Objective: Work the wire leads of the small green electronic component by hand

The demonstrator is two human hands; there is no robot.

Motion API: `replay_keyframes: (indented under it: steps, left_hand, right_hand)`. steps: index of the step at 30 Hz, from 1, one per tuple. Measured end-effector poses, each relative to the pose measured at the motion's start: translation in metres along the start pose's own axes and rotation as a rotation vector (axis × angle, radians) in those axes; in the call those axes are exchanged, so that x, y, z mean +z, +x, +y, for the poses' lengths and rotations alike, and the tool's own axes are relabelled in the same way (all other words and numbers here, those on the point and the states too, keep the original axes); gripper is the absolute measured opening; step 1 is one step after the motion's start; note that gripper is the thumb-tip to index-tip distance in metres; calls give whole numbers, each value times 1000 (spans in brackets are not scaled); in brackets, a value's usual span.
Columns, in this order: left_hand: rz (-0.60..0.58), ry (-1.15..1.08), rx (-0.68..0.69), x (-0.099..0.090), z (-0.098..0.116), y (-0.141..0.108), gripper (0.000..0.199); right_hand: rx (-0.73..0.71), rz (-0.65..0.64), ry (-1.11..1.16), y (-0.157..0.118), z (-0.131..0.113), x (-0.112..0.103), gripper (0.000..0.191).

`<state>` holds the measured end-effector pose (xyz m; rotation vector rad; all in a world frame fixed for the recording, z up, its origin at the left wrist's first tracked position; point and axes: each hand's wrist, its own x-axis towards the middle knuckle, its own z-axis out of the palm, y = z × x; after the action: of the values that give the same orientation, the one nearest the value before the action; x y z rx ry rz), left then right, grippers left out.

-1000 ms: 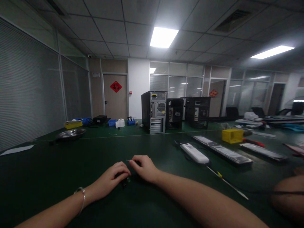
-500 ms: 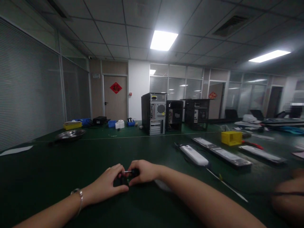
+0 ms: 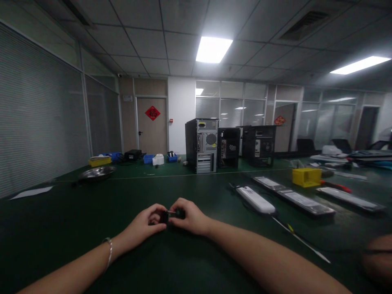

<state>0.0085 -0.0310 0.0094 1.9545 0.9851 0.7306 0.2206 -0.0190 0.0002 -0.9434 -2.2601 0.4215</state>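
Small black object of unclear shape in left hand, facing slim tool with bright metal shaft and dark handle in right hand

Black object: pinched at the fingertips of the left hand, between thumb below and fingers above, at the outer end of the grip. Partly covered by those fingers; detail too dark to read. Left grip narrow, closed on the object, other fingers curled behind.

Tool: handle inside the curl of right thumb and forefinger, shaft pointing left toward the object. Right grip closed around the handle. Cannot tell if shaft tip touching the object or just beside it. Hands nearly meeting, over the near part of the dark green tabletop. Twisted silver bracelet on left wrist.

Farther out, right: long white plastic power strip, lying at a slant; beyond it, flat silver rectangular drives in a row. Near these, open yellow plastic box. At right edge, blurred bare limb of another person.

Toward the back: tall black computer tower with grey metal rear panel, upright, two darker ones to its right. Back left: shallow round shiny metal dish.
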Motion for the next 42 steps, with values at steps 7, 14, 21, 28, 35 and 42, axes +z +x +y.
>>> replay_keyframes:
  steps: [7,14,21,28,35,42]
  left_hand:
    - [2,-149,11,3,-4,1,38]
    - [19,-88,19,5,5,-1,35]
    - [-38,-105,2,3,7,-4,36]
    - [-127,-212,14,3,8,-4,43]
    - [-110,-253,-7,1,8,-4,46]
    - [-66,-258,-29,0,6,-2,43]
  right_hand:
    - [-46,108,0,-2,-5,5,24]
    - [-100,98,-57,-2,-10,5,23]
    - [-81,120,19,-2,-9,9,25]
    - [-33,105,43,-1,-9,11,31]
    - [-28,116,112,2,-5,11,28]
    - [-35,81,135,0,-7,10,30]
